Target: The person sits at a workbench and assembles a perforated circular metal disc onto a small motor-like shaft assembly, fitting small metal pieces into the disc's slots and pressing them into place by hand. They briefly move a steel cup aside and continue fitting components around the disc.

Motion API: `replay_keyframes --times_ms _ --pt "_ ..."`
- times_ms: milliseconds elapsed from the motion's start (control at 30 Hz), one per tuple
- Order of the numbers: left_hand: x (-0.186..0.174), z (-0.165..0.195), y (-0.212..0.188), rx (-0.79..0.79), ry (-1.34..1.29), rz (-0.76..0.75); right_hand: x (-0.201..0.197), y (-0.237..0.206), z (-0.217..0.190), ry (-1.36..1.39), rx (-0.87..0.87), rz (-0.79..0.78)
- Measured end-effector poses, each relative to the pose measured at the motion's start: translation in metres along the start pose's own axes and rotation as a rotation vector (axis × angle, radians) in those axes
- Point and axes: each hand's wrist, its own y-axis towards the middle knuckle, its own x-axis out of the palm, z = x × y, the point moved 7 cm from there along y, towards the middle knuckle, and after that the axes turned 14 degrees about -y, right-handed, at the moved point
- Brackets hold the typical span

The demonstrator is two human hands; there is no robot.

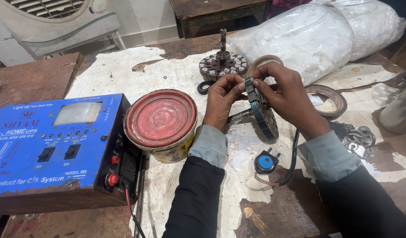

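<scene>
- Fingers (pixel 238 86) of the left hand (pixel 220 99) and right hand (pixel 284 97) are clamped on a slotted stator core (pixel 262 112), held above the desk (pixel 31 81).
- Some slots are seen lined with white insulation; others remain bare.
- A second core (pixel 223 66) is set behind.

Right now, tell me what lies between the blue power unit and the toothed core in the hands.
In the head view, a round tin with a red lid stands between the blue power unit and the toothed core; the left hand too.
</scene>
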Motion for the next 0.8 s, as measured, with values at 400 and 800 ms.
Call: replay_keyframes --times_ms 400,800 --pt "0.008 -0.005 0.002 0.038 -0.023 0.062 -0.009 -0.003 -0.011 -0.136 -0.032 0.148" --pt "0.017 0.002 -0.005 0.046 0.071 0.137 -0.008 -0.003 -0.004 -0.192 -0.001 0.192"
